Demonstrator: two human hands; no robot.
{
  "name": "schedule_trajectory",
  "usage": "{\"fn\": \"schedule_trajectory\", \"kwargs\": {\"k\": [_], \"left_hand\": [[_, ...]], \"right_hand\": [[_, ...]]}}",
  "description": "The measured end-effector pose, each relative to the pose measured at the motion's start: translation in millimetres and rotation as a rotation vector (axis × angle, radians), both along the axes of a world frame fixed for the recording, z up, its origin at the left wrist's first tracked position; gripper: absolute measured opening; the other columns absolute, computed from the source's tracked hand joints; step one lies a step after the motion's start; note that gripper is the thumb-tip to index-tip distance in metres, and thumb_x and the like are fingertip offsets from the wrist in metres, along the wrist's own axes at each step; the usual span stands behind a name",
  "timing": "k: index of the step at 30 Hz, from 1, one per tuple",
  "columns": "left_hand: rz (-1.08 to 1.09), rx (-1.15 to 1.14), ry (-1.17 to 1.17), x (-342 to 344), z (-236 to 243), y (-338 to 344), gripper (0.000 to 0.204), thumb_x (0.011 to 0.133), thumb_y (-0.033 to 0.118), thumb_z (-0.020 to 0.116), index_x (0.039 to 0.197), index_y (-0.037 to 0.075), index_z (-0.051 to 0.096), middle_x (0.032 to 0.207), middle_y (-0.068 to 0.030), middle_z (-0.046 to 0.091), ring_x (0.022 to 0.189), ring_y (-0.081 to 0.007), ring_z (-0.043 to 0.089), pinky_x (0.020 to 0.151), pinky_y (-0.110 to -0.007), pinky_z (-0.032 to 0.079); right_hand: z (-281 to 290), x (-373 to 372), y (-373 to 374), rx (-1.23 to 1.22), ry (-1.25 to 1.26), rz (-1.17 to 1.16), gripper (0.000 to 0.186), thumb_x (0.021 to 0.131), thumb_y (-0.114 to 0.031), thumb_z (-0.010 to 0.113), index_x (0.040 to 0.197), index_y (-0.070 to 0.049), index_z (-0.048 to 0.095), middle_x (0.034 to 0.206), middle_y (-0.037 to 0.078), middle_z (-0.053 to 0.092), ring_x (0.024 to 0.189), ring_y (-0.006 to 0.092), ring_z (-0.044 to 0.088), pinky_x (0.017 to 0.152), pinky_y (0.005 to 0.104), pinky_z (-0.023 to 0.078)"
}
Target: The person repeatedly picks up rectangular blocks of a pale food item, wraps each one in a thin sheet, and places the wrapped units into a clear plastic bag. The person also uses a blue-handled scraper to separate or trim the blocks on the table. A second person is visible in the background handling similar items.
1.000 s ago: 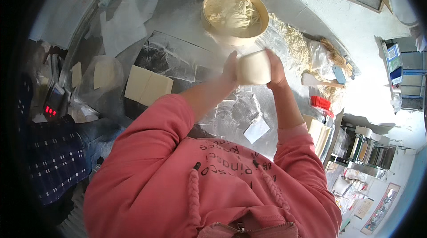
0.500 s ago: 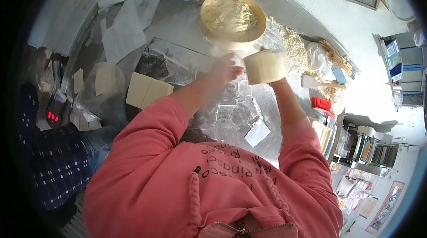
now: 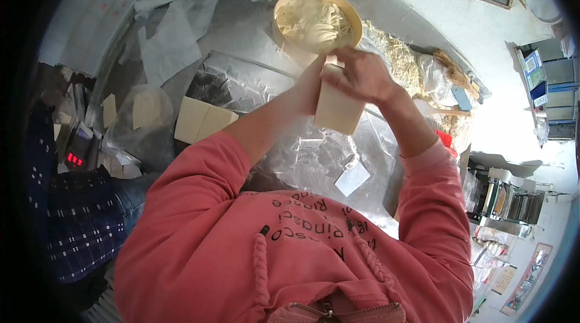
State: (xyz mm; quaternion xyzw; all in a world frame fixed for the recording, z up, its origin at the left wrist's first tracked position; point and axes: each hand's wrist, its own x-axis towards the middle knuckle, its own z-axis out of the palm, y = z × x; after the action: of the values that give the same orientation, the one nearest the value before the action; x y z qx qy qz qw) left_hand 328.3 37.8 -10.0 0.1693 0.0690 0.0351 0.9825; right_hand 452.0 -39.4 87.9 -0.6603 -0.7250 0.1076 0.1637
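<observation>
Both of my hands are at a pale dough block held above the floury worktop, just below a round wooden box of cut noodles. My left hand is blurred along the block's left side, its fingers largely hidden behind it. My right hand lies over the upper part of the block with fingers bent onto it. Stacked pale dough sheets rest left of my forearms, and a small white scraper lies below the block.
A co-worker in dark checked clothing is at the lower left beside a red-lit display. Wooden-handled tools, a red brush and straw-like scraps line the right edge. A steel machine stands farther right, plastic bags at left.
The block has turned and shifted slightly left and down. My right hand has moved from behind it onto its top, and my left hand has risen to its side.
</observation>
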Motion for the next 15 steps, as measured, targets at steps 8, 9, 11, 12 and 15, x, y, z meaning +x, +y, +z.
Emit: {"fn": "schedule_trajectory", "kwargs": {"k": [8, 9, 11, 12, 15], "left_hand": [[0.497, -0.092, 0.042, -11, -35, -29, 0.073, 0.089, 0.062, 0.021, 0.13, 0.005, 0.039, 0.128, -0.0098, 0.048, 0.116, -0.0274, 0.046, 0.101, -0.042, 0.033], [0.513, -0.089, 0.067, -14, -28, -29, 0.073, 0.089, 0.062, 0.02, 0.13, 0.005, 0.039, 0.128, -0.0097, 0.047, 0.117, -0.0271, 0.046, 0.101, -0.041, 0.032], [0.528, -0.035, 0.156, -19, -12, -20, 0.064, 0.092, 0.054, 0.025, 0.126, 0.003, 0.042, 0.119, -0.012, 0.054, 0.111, -0.0254, 0.05, 0.098, -0.038, 0.035], [0.466, -0.039, 0.293, -23, -5, -16, 0.06, 0.093, 0.05, 0.028, 0.125, 0.002, 0.043, 0.113, -0.0129, 0.057, 0.107, -0.0246, 0.052, 0.094, -0.038, 0.039], [0.24, 0.597, 0.35, -26, 1, -15, 0.054, 0.091, 0.045, 0.042, 0.117, -0.001, 0.047, 0.101, -0.0127, 0.06, 0.095, -0.0226, 0.057, 0.08, -0.036, 0.047]], "right_hand": [[-92, -76, -51, 0.233, 2.666, -0.502, 0.072, 0.089, -0.059, 0.024, 0.14, -0.009, 0.022, 0.141, 0.013, 0.029, 0.129, 0.0317, 0.029, 0.103, 0.0509, 0.027], [-104, -70, -53, 0.22, 2.522, -0.518, 0.066, 0.091, -0.055, 0.026, 0.137, -0.008, 0.028, 0.137, 0.012, 0.035, 0.125, 0.0306, 0.034, 0.101, 0.0492, 0.03], [-121, -54, -49, 0.173, 2.154, -0.717, 0.049, 0.094, -0.042, 0.034, 0.128, -0.006, 0.039, 0.122, 0.009, 0.05, 0.111, 0.0269, 0.049, 0.094, 0.0445, 0.038], [-125, -43, -47, 0.168, 1.984, -0.62, 0.045, 0.093, -0.038, 0.039, 0.125, -0.008, 0.042, 0.116, 0.009, 0.054, 0.103, 0.0249, 0.056, 0.085, 0.0428, 0.045], [-119, -17, -34, -0.069, 1.639, -0.744, 0.046, 0.089, -0.042, 0.044, 0.12, -0.007, 0.045, 0.106, 0.009, 0.058, 0.092, 0.0229, 0.06, 0.072, 0.0412, 0.052]]}}
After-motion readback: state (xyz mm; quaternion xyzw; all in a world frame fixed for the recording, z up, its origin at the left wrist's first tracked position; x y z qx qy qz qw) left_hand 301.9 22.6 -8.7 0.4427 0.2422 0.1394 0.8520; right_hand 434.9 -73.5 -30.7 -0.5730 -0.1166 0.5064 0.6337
